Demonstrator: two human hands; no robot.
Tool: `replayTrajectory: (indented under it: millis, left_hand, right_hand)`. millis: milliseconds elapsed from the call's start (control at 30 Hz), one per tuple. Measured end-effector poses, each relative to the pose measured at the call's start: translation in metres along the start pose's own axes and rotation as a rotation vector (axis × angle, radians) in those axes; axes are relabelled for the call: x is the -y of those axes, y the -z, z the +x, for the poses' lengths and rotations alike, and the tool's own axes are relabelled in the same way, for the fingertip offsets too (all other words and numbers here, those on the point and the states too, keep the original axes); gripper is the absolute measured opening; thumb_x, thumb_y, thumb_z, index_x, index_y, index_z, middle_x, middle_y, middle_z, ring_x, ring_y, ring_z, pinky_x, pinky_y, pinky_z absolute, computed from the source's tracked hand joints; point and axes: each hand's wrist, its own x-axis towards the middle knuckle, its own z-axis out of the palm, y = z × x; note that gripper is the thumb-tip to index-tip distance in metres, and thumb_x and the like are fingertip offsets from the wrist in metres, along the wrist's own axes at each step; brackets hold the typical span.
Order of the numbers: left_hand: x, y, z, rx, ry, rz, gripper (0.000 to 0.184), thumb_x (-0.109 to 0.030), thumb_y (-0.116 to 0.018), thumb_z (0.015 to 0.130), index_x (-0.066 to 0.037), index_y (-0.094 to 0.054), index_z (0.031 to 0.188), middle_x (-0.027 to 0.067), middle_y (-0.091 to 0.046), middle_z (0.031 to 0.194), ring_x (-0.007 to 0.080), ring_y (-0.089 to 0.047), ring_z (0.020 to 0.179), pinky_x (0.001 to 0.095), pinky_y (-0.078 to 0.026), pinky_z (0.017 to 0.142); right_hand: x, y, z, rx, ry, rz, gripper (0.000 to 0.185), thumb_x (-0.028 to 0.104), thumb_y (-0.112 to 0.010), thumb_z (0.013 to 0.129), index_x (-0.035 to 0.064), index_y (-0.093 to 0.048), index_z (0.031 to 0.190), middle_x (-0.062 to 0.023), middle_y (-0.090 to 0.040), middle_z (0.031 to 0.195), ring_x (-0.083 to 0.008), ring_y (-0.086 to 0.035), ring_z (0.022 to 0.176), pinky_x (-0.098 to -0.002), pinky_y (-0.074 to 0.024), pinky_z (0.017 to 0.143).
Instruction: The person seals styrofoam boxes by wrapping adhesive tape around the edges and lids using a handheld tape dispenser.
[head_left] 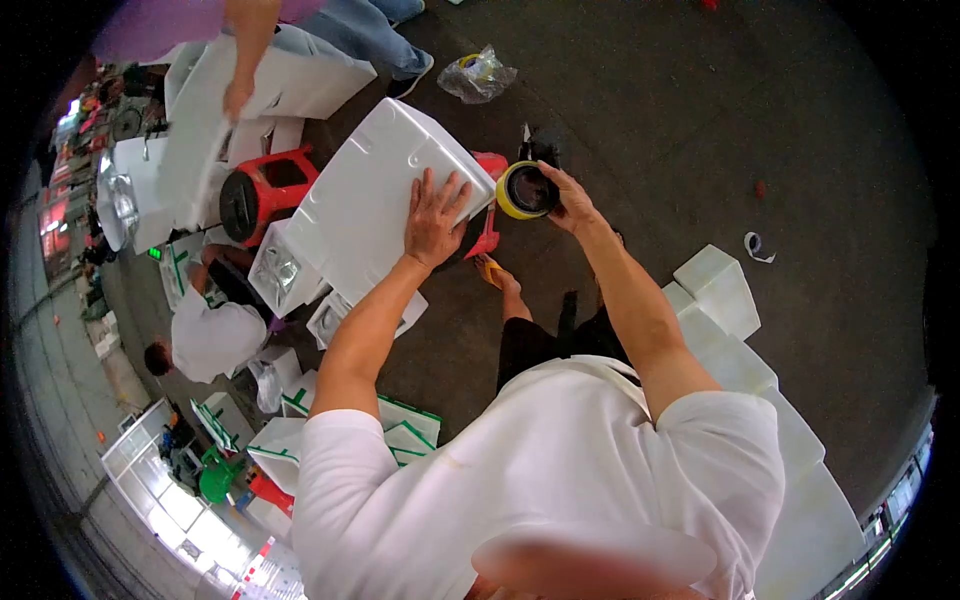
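In the head view, the red-and-white panel (258, 570) at near left carries marks too small to read, and a small green display (155, 254) glows at left, its figures indistinct. The floor (660, 120) is dark and scuffed, with a clear plastic bag (477, 78) at the far side and white foam boxes (722, 345) lined up at right. The left hand (436, 220) lies flat, fingers spread, on a large white box (352, 205) at centre; the right hand (568, 200) grips a yellow-edged tape roll (520, 192) at the box's right edge. The box partly hides a red stool (487, 238). A co-worker in purple (160, 30) is cut off at far left.
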Motion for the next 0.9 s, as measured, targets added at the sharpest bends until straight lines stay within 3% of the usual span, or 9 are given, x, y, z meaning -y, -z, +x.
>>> replayTrajectory:
  millis: [67,200,267,433,500,533,600,767,900]
  left_hand:
    - [0.001,-0.002,0.001,-0.016,-0.014,0.008,0.068,-0.020,-0.072,0.076,-0.019,-0.050,0.140,0.0073,-0.037,0.150,0.0468,-0.022,0.141,0.0608,-0.023,0.113]
    - [-0.003,0.003,0.004,-0.024,-0.017,-0.010,0.063,-0.019,-0.074,0.076,-0.017,-0.054,0.135,0.0083,-0.043,0.146,0.0468,-0.025,0.140,0.0593,-0.026,0.113]
    - [-0.002,0.003,0.002,-0.026,-0.017,-0.018,0.062,-0.018,-0.074,0.075,-0.016,-0.055,0.134,0.0086,-0.043,0.145,0.0468,-0.025,0.140,0.0591,-0.026,0.113]
    - [-0.007,0.002,0.009,-0.035,0.005,-0.016,0.062,-0.016,-0.074,0.073,-0.016,-0.056,0.133,0.0103,-0.043,0.145,0.0467,-0.024,0.140,0.0586,-0.026,0.113]
    - [-0.005,0.002,0.011,-0.055,0.017,-0.039,0.064,-0.016,-0.075,0.072,-0.016,-0.056,0.133,0.0111,-0.043,0.145,0.0469,-0.025,0.140,0.0580,-0.026,0.113]
    - [-0.004,0.002,0.011,-0.055,0.020,-0.038,0.064,-0.016,-0.075,0.072,-0.016,-0.056,0.133,0.0111,-0.043,0.145,0.0469,-0.025,0.140,0.0580,-0.026,0.113]
    - [-0.004,0.003,0.012,-0.075,0.011,-0.056,0.065,-0.015,-0.075,0.072,-0.016,-0.055,0.133,0.0108,-0.043,0.145,0.0476,-0.025,0.140,0.0581,-0.026,0.113]
    - [-0.007,0.001,0.021,-0.063,0.085,-0.010,0.064,-0.016,-0.076,0.073,-0.015,-0.056,0.134,0.0106,-0.042,0.145,0.0485,-0.026,0.139,0.0585,-0.026,0.113]
    - [-0.007,-0.004,0.029,-0.070,0.106,0.002,0.062,-0.019,-0.075,0.075,-0.015,-0.055,0.134,0.0108,-0.042,0.146,0.0482,-0.027,0.139,0.0585,-0.026,0.112]
  right_hand:
    - [0.016,-0.010,-0.008,0.135,0.129,-0.089,0.053,0.028,-0.071,0.087,0.0094,-0.053,0.133,-0.0074,-0.063,0.119,-0.0193,-0.062,0.104,-0.0305,-0.0488,0.089]
    - [0.019,-0.040,0.011,0.015,0.318,-0.150,0.065,0.023,-0.074,0.085,0.0076,-0.046,0.142,-0.0080,-0.062,0.121,-0.0194,-0.060,0.105,-0.0296,-0.0472,0.090]
    - [-0.001,-0.052,0.033,0.049,0.561,-0.238,0.070,0.018,-0.073,0.086,0.0067,-0.040,0.147,-0.0080,-0.061,0.120,-0.0185,-0.059,0.104,-0.0299,-0.0469,0.089]
    - [0.014,-0.042,0.006,-0.001,0.449,-0.096,0.061,0.018,-0.072,0.087,0.0096,-0.047,0.142,-0.0075,-0.063,0.115,-0.0166,-0.061,0.101,-0.0289,-0.0484,0.085]
    - [0.034,-0.036,-0.018,-0.048,0.108,-0.050,0.049,0.021,-0.069,0.088,0.0108,-0.052,0.134,-0.0060,-0.063,0.111,-0.0153,-0.062,0.101,-0.0316,-0.0513,0.084]
    - [0.035,-0.024,-0.011,-0.047,0.106,-0.052,0.049,0.021,-0.069,0.088,0.0108,-0.052,0.134,-0.0060,-0.063,0.111,-0.0153,-0.062,0.101,-0.0316,-0.0513,0.084]
    - [0.030,-0.004,0.003,0.219,0.053,-0.067,0.040,0.023,-0.067,0.089,0.0120,-0.055,0.126,-0.0047,-0.064,0.106,-0.0144,-0.064,0.099,-0.0353,-0.0539,0.085]
    - [0.041,-0.007,-0.011,0.162,0.216,-0.424,0.050,0.020,-0.070,0.086,0.0156,-0.055,0.134,-0.0088,-0.067,0.108,-0.0189,-0.065,0.101,-0.0371,-0.0533,0.091]
    - [0.068,-0.016,0.008,0.296,0.301,-0.786,0.052,0.020,-0.074,0.081,0.0161,-0.061,0.131,-0.0106,-0.068,0.112,-0.0226,-0.064,0.107,-0.0389,-0.0494,0.097]
